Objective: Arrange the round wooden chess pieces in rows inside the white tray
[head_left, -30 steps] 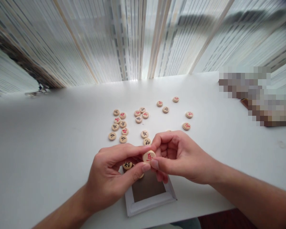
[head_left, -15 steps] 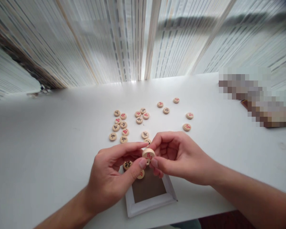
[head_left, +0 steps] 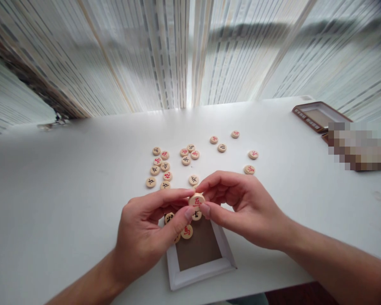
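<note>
Between the fingertips of my left hand (head_left: 155, 228) and my right hand (head_left: 241, 207) is a round wooden Chinese chess piece (head_left: 197, 201) with a red character. Both hands pinch it, thumbs towards me and forefingers behind. Below it lies a box tray (head_left: 203, 273) with white edges and a brown bottom. A red-marked piece (head_left: 186, 231) rests in the tray, beside a black-marked piece (head_left: 169, 218) and another black-marked one (head_left: 196, 215). My left thumb partly hides one more piece there.
Several pieces lie on the white table (head_left: 66, 203) beyond my hands, among them a red one (head_left: 167, 176) and a black one (head_left: 193, 180). More red pieces, like this one (head_left: 249, 169), sit to the right. A brown-framed box part (head_left: 320, 114) lies far right, before striped curtains (head_left: 130, 55).
The held piece has turned, so its red character now stands tilted sideways. My right fingers have shifted slightly up, uncovering a black-marked piece in the tray.
</note>
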### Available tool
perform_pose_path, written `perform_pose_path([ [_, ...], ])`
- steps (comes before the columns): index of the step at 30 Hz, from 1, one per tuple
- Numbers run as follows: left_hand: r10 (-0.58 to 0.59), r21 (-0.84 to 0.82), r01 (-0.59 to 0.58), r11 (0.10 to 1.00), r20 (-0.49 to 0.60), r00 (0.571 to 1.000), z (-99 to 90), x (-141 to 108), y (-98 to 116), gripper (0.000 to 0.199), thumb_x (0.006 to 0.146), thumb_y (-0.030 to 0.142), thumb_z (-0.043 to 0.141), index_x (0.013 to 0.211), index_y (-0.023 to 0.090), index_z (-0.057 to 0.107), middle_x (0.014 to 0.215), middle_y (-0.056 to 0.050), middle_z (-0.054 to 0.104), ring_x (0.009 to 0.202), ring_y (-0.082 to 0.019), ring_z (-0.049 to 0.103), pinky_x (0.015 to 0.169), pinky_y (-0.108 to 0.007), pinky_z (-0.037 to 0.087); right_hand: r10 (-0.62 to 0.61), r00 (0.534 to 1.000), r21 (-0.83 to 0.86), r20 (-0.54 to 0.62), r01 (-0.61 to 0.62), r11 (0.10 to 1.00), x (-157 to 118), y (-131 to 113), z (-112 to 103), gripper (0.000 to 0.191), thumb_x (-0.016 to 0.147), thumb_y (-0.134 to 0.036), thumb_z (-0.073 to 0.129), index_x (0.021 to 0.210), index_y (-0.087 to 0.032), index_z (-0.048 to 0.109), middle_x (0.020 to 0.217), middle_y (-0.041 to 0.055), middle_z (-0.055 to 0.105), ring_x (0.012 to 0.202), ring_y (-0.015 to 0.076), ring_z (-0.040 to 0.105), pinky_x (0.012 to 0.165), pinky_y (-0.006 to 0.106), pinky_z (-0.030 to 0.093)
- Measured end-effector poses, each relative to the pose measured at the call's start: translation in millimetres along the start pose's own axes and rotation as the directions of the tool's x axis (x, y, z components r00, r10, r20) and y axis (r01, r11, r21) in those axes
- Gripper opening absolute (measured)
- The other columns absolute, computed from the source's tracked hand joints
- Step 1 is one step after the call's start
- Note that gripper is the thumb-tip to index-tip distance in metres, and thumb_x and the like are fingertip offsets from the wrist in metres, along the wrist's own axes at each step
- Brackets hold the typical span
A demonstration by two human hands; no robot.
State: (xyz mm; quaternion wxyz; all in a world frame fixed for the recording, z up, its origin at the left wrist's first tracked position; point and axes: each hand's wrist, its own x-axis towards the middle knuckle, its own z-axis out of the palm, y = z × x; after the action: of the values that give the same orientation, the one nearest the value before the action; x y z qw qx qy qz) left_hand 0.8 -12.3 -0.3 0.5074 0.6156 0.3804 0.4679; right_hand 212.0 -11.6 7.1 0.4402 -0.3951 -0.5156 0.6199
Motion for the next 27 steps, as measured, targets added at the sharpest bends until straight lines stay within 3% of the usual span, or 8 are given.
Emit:
perform_pose_path([
  [8, -0.066, -0.086, 0.060, 0.994, -0.062, 0.996, 0.4, 2.2, -1.4, 0.035, 0.084, 0.001, 0.088, 0.101, 0.031, 0.091, 0.085, 0.005, 0.089, 0.066, -0.011, 0.084, 0.067, -0.009, 0.066, -0.036, 0.999, 0.090, 0.016, 0.034, 0.995, -1.3, 2.2, 0.7, 0.033, 0.074, -0.014, 0.102, 0.103, -0.023, 0.089, 0.082, 0.0013, 0.085, 0.072, 0.0120, 0.077, 0.068, 0.015, 0.063],
  [15, -0.057, -0.128, 0.051, 0.990, -0.039, 0.998, -0.9, 0.3, -1.3, 0.029, 0.086, 0.001, 0.086, 0.099, 0.027, 0.091, 0.078, 0.003, 0.087, 0.062, -0.014, 0.083, 0.063, -0.013, 0.068, 0.092, 0.992, 0.227, 0.092, -0.111, 0.968, -0.7, 2.8, 0.5, 0.029, 0.079, -0.019, 0.100, 0.105, -0.024, 0.091, 0.083, 0.0030, 0.085, 0.071, 0.0121, 0.076, 0.063, 0.015, 0.062],
  [22, -0.020, -0.022, 0.020, 1.000, -0.004, 1.000, 0.3, 0.2, -1.1, 0.038, 0.084, 0.002, 0.089, 0.113, 0.026, 0.089, 0.100, -0.002, 0.090, 0.078, -0.017, 0.087, 0.076, -0.017, 0.071, 0.129, 0.990, 0.252, 0.055, -0.139, 0.958, 1.8, 0.2, 0.9, 0.029, 0.077, -0.020, 0.101, 0.104, -0.019, 0.090, 0.077, 0.0032, 0.082, 0.064, 0.0105, 0.072, 0.060, 0.015, 0.061],
  [27, -0.072, -0.043, 0.071, 0.997, -0.034, 0.997, 0.8, 3.0, 0.1, 0.030, 0.083, 0.010, 0.093, 0.110, 0.022, 0.090, 0.086, -0.004, 0.089, 0.073, -0.019, 0.087, 0.069, -0.017, 0.070, 0.121, 0.989, 0.306, 0.084, -0.141, 0.941, 3.6, 1.9, -0.1, 0.034, 0.077, -0.025, 0.102, 0.106, -0.017, 0.086, 0.075, 0.0024, 0.081, 0.061, 0.0113, 0.072, 0.058, 0.018, 0.063],
])
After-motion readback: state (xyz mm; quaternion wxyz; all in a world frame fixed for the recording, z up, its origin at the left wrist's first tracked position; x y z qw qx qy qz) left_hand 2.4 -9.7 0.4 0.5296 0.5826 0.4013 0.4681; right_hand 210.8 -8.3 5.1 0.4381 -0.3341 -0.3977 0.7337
